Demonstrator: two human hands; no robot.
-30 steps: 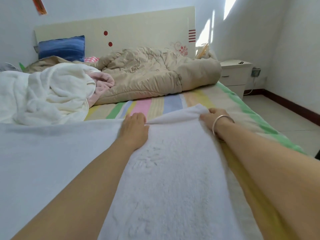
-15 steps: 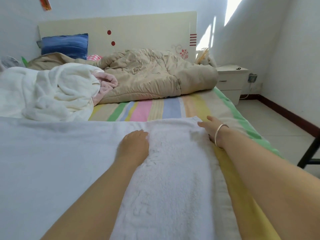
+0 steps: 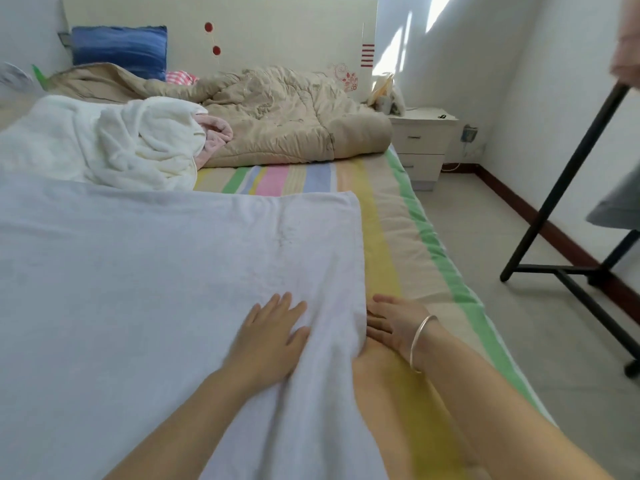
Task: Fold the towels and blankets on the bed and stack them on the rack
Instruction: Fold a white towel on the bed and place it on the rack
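– While the left hand (image 3: 273, 336) lies flat on the white towel (image 3: 156, 289), fingers straight and spread, the right hand (image 3: 391, 323) sits at the towel's right hem. Its fingers are straight too, holding nothing I can see. Whether the tips have slid under the edge, I can't tell.
– And the towel itself?
– Spread wide across the near half of the bed (image 3: 398, 237), far corner square on the striped sheet, a soft ridge rising between the two hands. Thick terry, by the look: limp and light, with no stiffness to help a fold, but grippy rather than slippery.
– So where would you take it?
– The right-hand corners, I'd say. Pinch both and carry the hem over to the left. Held mid-edge, it would likely sag and crease.
– More to come?
– Plenty. A crumpled white heap (image 3: 121, 140) and a pink cloth (image 3: 214, 129) lie further up, beside the beige quilt (image 3: 277, 123). The black rack (image 3: 568, 174) stands on the floor, off to the right.
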